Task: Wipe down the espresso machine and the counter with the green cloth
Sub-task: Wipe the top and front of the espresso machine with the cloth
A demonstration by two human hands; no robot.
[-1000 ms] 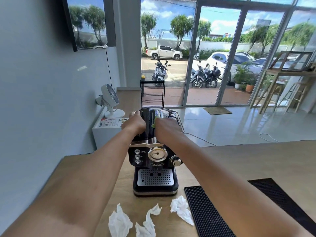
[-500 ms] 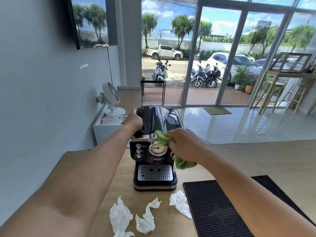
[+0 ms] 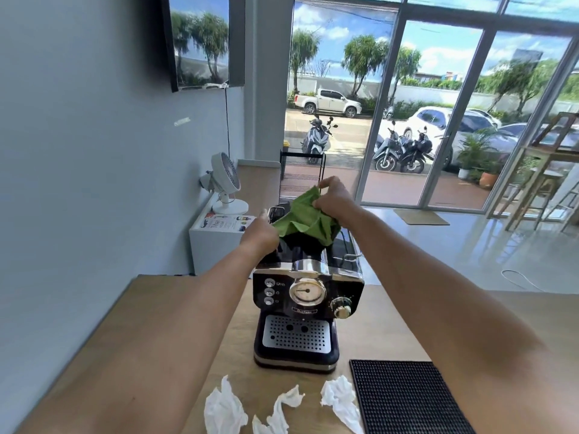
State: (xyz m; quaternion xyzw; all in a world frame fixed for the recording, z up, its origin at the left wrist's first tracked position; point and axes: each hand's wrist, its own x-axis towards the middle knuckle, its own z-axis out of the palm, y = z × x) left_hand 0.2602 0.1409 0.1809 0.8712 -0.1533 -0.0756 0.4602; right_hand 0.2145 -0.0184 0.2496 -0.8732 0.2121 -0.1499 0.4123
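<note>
Both hands are raised over the espresso machine [image 3: 308, 296], which stands at the far edge of the worktop [image 3: 369, 336], toward its left corner. The black bar mat [image 3: 407, 399] lies just beside it on the right.

The green cloth [image 3: 304, 219] is held bunched just above the machine's top. Whether its lower folds touch the top cannot be told.

Step judged: opening or refolding the cloth for a pass over the top.
- Pull it out to a flat pad.
- Lay the pad down flat.
- Wipe in overlapping strokes, with one hand steadying the body.

Right hand [image 3: 332, 198]: grip pinched on the cloth's upper corner, fingertips together.

Left hand [image 3: 261, 234]: back to camera, fingers curled onto the cloth's left edge, grasping it.

Three crumpled tissues [image 3: 282, 408] lie along the near edge. They need clearing before the worktop wipe.
</note>
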